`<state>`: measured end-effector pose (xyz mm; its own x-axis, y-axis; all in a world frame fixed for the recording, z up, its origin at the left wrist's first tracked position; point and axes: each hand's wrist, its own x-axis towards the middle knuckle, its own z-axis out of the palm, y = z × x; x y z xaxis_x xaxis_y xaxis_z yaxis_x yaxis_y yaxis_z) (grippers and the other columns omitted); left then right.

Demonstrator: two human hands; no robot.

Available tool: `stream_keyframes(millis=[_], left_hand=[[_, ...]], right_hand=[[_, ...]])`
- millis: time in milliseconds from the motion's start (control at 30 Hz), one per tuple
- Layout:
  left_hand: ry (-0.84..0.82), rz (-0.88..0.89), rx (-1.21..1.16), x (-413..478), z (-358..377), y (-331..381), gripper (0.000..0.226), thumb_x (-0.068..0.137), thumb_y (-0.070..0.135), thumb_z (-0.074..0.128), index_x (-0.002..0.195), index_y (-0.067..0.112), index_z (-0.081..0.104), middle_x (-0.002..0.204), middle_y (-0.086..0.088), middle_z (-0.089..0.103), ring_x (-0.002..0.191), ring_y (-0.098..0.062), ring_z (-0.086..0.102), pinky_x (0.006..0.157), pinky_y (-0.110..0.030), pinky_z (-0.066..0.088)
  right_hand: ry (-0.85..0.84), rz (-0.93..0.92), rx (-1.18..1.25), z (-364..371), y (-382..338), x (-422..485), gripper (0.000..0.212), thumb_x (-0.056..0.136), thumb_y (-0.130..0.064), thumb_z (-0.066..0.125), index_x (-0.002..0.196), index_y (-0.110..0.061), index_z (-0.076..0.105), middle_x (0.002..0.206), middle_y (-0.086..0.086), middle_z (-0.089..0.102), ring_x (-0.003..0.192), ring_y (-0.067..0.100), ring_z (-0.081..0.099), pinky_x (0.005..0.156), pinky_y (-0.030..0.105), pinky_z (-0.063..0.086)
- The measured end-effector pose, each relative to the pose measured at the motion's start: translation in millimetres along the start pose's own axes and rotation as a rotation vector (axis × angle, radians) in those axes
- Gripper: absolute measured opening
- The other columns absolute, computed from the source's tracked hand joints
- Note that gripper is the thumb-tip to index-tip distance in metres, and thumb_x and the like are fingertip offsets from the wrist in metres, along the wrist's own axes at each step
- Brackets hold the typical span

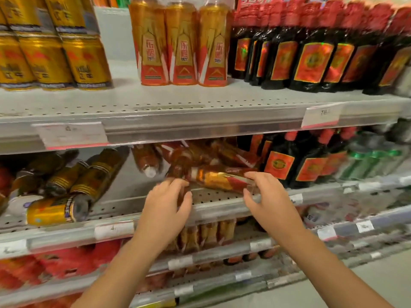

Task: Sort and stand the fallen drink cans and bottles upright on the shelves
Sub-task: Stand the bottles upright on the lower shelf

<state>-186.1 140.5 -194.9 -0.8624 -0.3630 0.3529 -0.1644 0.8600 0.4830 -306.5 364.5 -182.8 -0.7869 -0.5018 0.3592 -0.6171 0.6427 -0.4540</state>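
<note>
On the middle shelf [209, 197] a fallen gold-and-red bottle [219, 177] lies on its side near the front edge. My left hand [168, 204] curls around its dark neck end. My right hand [268, 197] grips its base end. Behind it more of the same bottles [189, 155] lie in a heap, one with a white cap [150, 172] pointing forward. To the left, several gold cans [89, 174] lie toppled, and one gold can [54, 211] rests at the shelf's front edge.
On the upper shelf stand upright gold cans [55, 61], three gold-and-red bottles [181, 45] and dark bottles with red labels [311, 58]. More dark bottles [282, 163] stand right of the heap, green bottles [373, 158] further right. Lower shelves hold red packs [73, 261].
</note>
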Motion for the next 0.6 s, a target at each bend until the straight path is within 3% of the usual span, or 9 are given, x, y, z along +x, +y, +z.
stream_keyframes(millis=[67,167,200,267,367,467,600], left_hand=[[0.005,-0.023,0.088,20.6,6.5,7.7,0.027,0.099,0.041,0.05,0.112,0.022,0.064,0.101,0.001,0.063,0.098,-0.025,0.06,0.082,-0.039,0.047],[-0.024,-0.116,0.144,50.3,12.6,6.4,0.037,0.098,0.041,0.055,0.129,0.023,0.059,0.125,-0.007,0.059,0.114,-0.031,0.055,0.097,-0.042,0.045],[-0.056,-0.148,0.175,58.9,14.4,4.6,0.041,0.098,0.044,0.055,0.134,0.023,0.057,0.13,-0.008,0.057,0.118,-0.033,0.053,0.101,-0.042,0.044],[-0.134,-0.155,0.288,75.4,19.1,1.2,0.048,0.098,0.05,0.052,0.14,0.028,0.052,0.137,-0.007,0.055,0.124,-0.032,0.051,0.105,-0.042,0.041],[-0.228,0.033,0.363,92.3,28.3,-2.9,0.057,0.097,0.05,0.053,0.149,0.033,0.041,0.147,0.002,0.049,0.135,-0.026,0.045,0.111,-0.039,0.033],[-0.354,0.187,0.4,106.7,36.6,-5.8,0.07,0.096,0.046,0.058,0.157,0.033,0.028,0.156,0.003,0.042,0.145,-0.023,0.034,0.12,-0.038,0.021],[-0.429,0.19,0.467,117.2,43.5,0.0,0.076,0.093,0.046,0.061,0.157,0.029,0.025,0.157,-0.002,0.041,0.146,-0.027,0.033,0.122,-0.042,0.019]], right_hand=[[-0.034,-0.04,-0.063,0.9,4.7,15.1,0.035,0.098,-0.029,0.06,0.131,-0.018,0.056,0.115,-0.005,0.055,0.117,0.014,0.048,0.099,0.02,0.04],[-0.103,-0.031,-0.16,8.7,6.4,35.6,0.025,0.096,-0.035,0.059,0.111,-0.015,0.059,0.097,0.0,0.053,0.102,0.021,0.052,0.086,0.032,0.049],[-0.128,-0.02,-0.182,12.3,6.6,40.7,0.027,0.095,-0.038,0.059,0.111,-0.016,0.059,0.1,0.002,0.055,0.103,0.023,0.053,0.087,0.033,0.049],[-0.159,-0.029,-0.216,21.6,8.7,49.2,0.043,0.092,-0.04,0.061,0.13,-0.02,0.055,0.119,0.005,0.058,0.116,0.026,0.052,0.097,0.035,0.047],[-0.215,-0.063,-0.312,34.3,15.0,58.7,0.068,0.089,-0.043,0.063,0.149,-0.023,0.04,0.146,0.006,0.046,0.135,0.027,0.04,0.115,0.038,0.031],[-0.268,-0.104,-0.459,42.2,24.2,70.1,0.078,0.089,-0.051,0.061,0.154,-0.021,0.031,0.152,0.007,0.041,0.14,0.029,0.034,0.119,0.04,0.021],[-0.329,-0.082,-0.433,41.8,28.4,78.2,0.085,0.088,-0.058,0.06,0.156,-0.021,0.025,0.156,0.008,0.036,0.143,0.029,0.03,0.12,0.039,0.018]])
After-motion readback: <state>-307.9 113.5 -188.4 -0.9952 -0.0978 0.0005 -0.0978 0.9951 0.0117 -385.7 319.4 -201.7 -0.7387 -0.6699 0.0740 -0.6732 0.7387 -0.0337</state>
